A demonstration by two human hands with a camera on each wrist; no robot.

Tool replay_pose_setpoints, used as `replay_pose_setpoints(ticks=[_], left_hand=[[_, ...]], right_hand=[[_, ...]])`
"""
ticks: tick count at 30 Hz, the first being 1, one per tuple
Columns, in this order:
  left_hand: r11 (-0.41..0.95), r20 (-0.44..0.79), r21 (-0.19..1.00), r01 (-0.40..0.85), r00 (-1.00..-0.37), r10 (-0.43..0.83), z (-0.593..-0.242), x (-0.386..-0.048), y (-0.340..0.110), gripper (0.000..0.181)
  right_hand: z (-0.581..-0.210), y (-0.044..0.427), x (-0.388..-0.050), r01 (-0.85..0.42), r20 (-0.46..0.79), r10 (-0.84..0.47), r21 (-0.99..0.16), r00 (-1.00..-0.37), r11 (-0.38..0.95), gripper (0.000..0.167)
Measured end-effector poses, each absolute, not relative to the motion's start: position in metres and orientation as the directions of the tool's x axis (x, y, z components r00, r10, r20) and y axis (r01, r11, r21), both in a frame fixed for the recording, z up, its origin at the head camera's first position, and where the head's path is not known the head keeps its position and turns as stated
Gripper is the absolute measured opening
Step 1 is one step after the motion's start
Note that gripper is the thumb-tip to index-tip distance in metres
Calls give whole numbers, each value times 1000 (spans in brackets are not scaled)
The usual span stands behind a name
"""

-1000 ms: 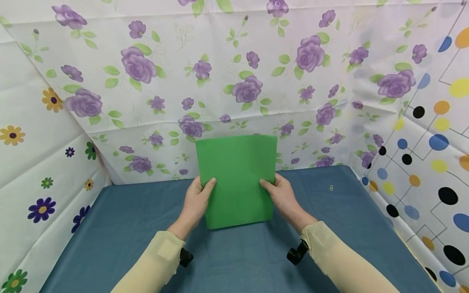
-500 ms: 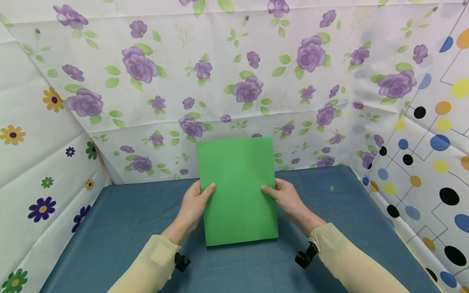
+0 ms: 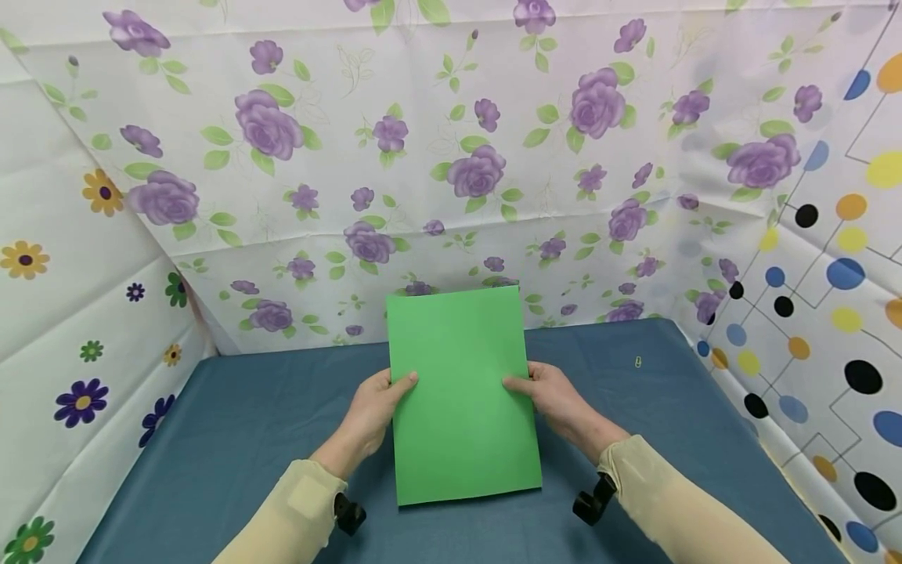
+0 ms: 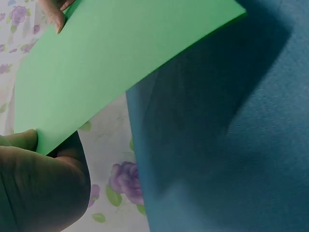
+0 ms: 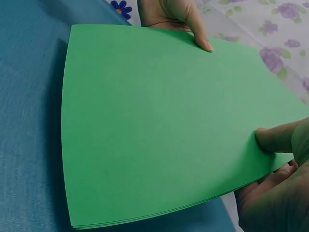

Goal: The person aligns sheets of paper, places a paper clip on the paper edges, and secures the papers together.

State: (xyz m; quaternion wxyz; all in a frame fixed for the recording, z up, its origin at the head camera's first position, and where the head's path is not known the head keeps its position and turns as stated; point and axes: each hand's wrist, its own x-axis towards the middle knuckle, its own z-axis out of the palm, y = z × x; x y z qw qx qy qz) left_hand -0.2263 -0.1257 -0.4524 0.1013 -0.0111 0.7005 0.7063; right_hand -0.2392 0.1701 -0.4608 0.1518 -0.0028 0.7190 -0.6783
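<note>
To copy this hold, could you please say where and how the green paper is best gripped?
Probably by both long edges, one hand from each side, thumbs in front: the green paper is a thin, wide stack, and the left hand and right hand pinch there.

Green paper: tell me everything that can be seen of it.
The green paper looks plain, smooth and rectangular, a thin stack: layered edges show in the right wrist view. It is held tilted above the blue table, apparently not touching it. The left hand pinches one long side, the right hand the other.
</note>
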Motion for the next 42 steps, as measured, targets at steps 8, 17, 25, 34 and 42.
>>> replay_pose_setpoints(ticks=[8,17,25,34,42], left_hand=[[-12,-187,981,-191,-969,162,-464,-228,-129,36],[-23,-223,973,-230,-960,169,-478,-234,-130,37],[-7,-237,970,-243,-954,184,-491,-241,-133,38],[3,-257,965,-261,-946,198,-506,-246,-134,35],[-7,-249,966,-257,-941,229,-510,-244,-133,37]], right_hand=[[-471,170,-239,224,-233,-242,-972,-942,66,40],[-490,168,-246,243,-253,-223,-967,-942,71,37],[-502,170,-253,239,-258,-214,-965,-942,111,38],[-510,172,-260,238,-258,-215,-964,-942,117,46],[-516,175,-263,252,-266,-197,-963,-944,97,46]])
